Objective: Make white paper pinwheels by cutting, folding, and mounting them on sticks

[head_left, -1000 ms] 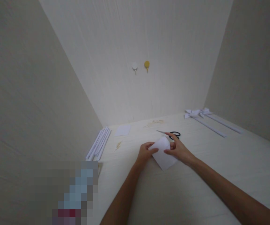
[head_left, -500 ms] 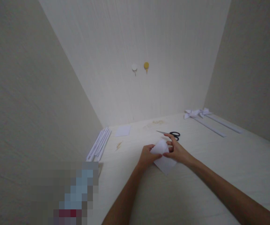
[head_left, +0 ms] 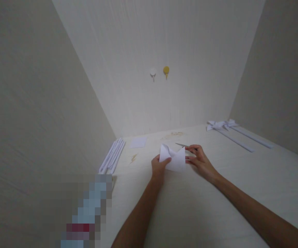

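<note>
A sheet of white paper is held up in front of me, its top edge curving down in the middle. My left hand grips its left side, the thumb pressed on the front. My right hand is at the paper's right edge with fingers and thumb apart; whether the fingertips touch the edge is hard to tell. Behind that hand lies a pair of scissors; a blade shows and the handles are hidden.
Rolled white paper sticks lie at the left, near a flat white paper and some thin tan strands. At the back right are two paper sticks with folded bows. Two hooks are on the wall.
The paper has turned from a pointed-corner position to squarer and upright, its top edge now curved. My right hand has shifted from the paper's middle to its right edge, covering the scissor handles.
</note>
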Tool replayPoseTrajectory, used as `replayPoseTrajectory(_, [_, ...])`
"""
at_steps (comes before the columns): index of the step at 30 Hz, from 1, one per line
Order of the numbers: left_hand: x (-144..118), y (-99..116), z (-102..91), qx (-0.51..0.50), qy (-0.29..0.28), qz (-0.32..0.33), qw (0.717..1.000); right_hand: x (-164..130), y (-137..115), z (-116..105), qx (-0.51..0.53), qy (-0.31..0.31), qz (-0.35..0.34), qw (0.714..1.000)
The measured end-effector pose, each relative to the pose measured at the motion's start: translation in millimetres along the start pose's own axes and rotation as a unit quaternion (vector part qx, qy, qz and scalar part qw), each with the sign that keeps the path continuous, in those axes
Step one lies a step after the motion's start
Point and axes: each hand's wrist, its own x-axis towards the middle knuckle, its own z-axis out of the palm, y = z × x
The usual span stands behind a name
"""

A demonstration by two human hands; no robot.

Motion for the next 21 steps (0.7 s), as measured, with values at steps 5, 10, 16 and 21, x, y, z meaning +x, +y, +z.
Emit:
replayPoseTrajectory(5, [2,-2,0.3,-0.024,-0.004,-0.006,1.000,-4,2,0,-0.127,-0.055,-0.068,0.988])
replayPoseTrajectory(10, [0,-2,1.4,-0.010,-0.015,-0.010,1.000,-5,2,2,-0.177,-0.095,-0.083,0.976])
replayPoseTrajectory(16, [-8,3,4.9,0.026,-0.025,0.005,0.999,-2,0,9,-0.160,-0.053,-0.052,0.984])
replayPoseTrajectory(21, [-10,4,8.1,0.035,-0.019,-0.001,0.999,1,2,12,-0.137,-0.042,-0.033,0.989])
